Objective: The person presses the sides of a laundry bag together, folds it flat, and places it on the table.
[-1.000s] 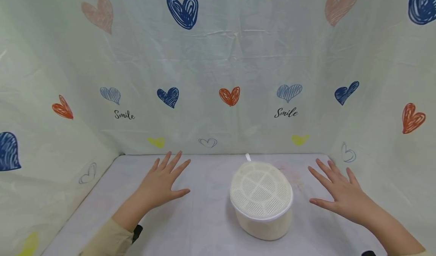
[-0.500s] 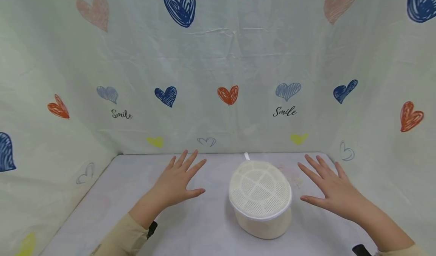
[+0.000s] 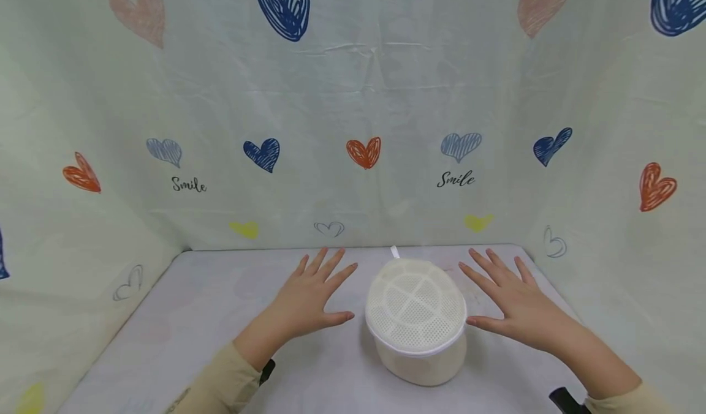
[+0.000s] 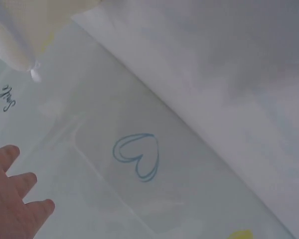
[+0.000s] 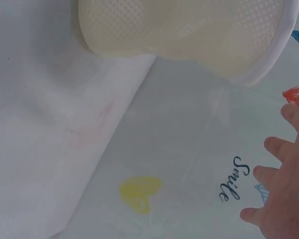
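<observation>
A cream mesh-topped container [image 3: 416, 307] with a white rim and a small white tab stands on the table, right of centre in the head view. To its left is my left hand [image 3: 303, 297], fingers spread, a small gap from it. My right hand [image 3: 515, 304] is spread on the other side, its thumb tip close to the rim; whether it touches cannot be told. In the right wrist view the container [image 5: 189, 30] fills the top, with my right hand [image 5: 289, 184] at the right edge. The left wrist view shows part of the container [image 4: 45, 20] and my left hand [image 4: 15, 199].
A pale cloth covers the table [image 3: 182, 316]. Behind it and at both sides hangs a whitish curtain [image 3: 331, 95] printed with hearts and the word Smile. A black strap piece [image 3: 568, 400] shows at the right wrist.
Both hands have moved inward toward the container, the left one rightward and the right one leftward. The container still stands on the table; the whole view has shifted slightly.
</observation>
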Demonstrator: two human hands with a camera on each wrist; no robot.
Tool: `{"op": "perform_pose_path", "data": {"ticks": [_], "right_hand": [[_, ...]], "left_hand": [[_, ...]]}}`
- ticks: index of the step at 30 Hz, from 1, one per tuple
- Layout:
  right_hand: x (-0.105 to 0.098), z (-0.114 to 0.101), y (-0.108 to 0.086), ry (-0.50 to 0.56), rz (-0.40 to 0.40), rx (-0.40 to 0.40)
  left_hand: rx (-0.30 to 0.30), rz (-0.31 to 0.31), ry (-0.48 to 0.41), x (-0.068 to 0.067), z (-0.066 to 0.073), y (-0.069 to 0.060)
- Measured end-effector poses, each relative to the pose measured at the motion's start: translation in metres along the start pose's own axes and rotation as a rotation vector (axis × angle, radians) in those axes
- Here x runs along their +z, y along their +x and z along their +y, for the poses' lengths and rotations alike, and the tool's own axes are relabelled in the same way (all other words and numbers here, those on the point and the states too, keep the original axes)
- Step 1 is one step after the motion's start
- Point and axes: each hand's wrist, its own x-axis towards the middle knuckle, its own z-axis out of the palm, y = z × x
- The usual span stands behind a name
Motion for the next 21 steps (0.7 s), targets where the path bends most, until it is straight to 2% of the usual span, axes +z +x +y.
{"op": "perform_pose_path", "data": {"ticks": [6, 21], "right_hand": [[0.001, -0.011, 0.007, 0.03, -0.007, -0.036], [0.01, -0.027, 0.022, 0.071, -0.069, -0.07]], "left_hand": [[0.019, -0.035, -0.028, 0.004, 0.013, 0.008], [0.087, -0.056, -0.045, 0.011, 0.033, 0.02]]}}
